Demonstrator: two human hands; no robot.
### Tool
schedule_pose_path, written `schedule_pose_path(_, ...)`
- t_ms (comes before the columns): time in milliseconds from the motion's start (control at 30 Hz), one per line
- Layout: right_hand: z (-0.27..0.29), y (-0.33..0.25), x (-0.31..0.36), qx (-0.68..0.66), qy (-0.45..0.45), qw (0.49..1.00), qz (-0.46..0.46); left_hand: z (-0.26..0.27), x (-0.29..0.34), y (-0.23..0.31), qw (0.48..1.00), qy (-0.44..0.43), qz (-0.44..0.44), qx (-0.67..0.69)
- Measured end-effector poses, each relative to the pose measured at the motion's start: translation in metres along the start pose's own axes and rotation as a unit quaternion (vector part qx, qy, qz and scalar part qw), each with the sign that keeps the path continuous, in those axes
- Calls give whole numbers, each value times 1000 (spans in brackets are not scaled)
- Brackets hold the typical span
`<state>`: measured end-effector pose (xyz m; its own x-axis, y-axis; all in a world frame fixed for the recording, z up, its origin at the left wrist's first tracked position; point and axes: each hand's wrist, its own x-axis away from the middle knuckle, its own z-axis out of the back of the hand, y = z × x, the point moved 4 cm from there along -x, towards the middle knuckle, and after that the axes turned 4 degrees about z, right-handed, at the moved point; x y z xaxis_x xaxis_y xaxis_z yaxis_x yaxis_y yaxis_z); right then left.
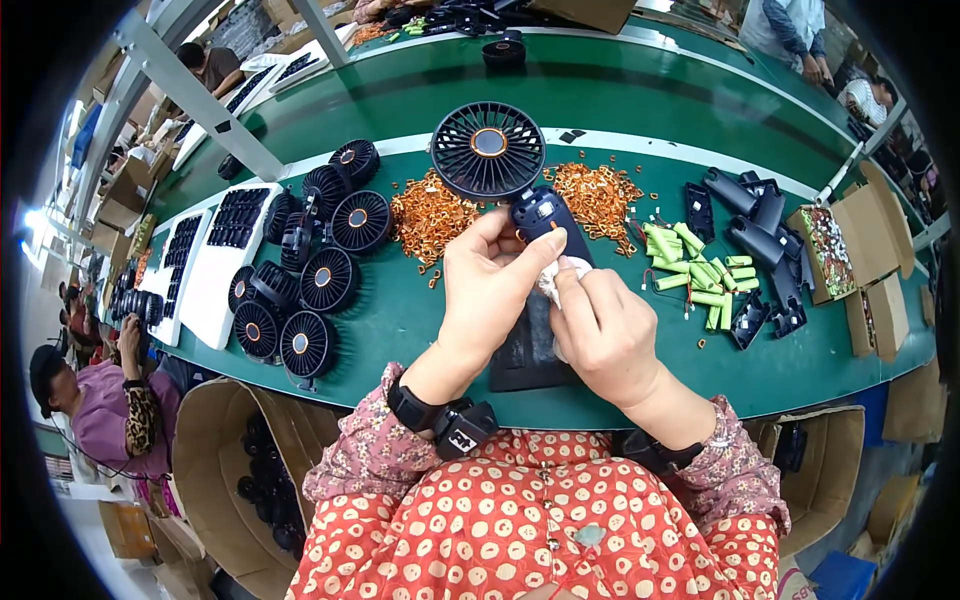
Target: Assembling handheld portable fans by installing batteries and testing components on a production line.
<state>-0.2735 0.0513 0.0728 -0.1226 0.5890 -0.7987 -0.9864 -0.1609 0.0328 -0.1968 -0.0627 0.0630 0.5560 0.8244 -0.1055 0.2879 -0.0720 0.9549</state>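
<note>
A dark handheld fan (pixel 488 165) with a round grille and an orange ring at its hub stands upright in front of me. My left hand (pixel 487 285) grips its short handle, thumb along the near side. Pinched in my right hand (pixel 612 335) is a white cloth (pixel 549 280), pressed against the lower part of the handle. Fingers and cloth hide the handle's bottom end. Beneath both hands a black mat (pixel 522 365) lies at the table's front edge. Two heaps of small orange rings (pixel 432 222) lie on either side of the fan.
Several dark fans (pixel 330 280) lie to the left, beside white foam trays (pixel 240 255) of black parts. Green battery cells (pixel 708 278), dark handle shells (pixel 752 218) and an open carton (pixel 830 255) are at right. Cardboard boxes (pixel 215 450) stand below the table edge; a person (pixel 110 400) sits far left.
</note>
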Motion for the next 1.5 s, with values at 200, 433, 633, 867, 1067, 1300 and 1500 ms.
schedule_pose_path(200,-9,-3,-1,58,-96,993,43,3,-10,-15,998,13,-8,-62)
schedule_pose_path(433,-9,3,6,76,-144,981,102,3,-18,-26,993,31,-26,-108)
schedule_pose_path(633,31,38,6,-150,-176,963,-139,13,-21,-15,996,29,-5,-81)
schedule_pose_path(867,140,185,166,-316,252,754,-517,15,-22,-7,998,-19,55,0)
schedule_pose_path(1067,210,258,308,-335,435,603,-579,17,-23,-3,993,-48,105,13)
schedule_pose_path(1300,191,217,223,-226,318,751,-533,0,-25,-5,990,-52,130,23)
schedule_pose_path(1500,63,93,62,-562,132,662,-478,-24,-24,-13,991,-51,116,32)
